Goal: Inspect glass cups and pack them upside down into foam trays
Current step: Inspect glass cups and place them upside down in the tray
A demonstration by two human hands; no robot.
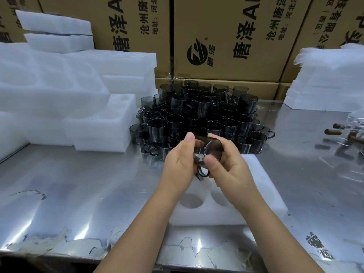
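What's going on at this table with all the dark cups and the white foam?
A person grips one smoky dark glass cup with a handle in the left hand and right hand, above a white foam tray with round sockets on the shiny metal table. The sockets that show are empty. Behind sits a pile of dark glass cups, with stacked white foam trays at the left and printed cardboard boxes at the back.
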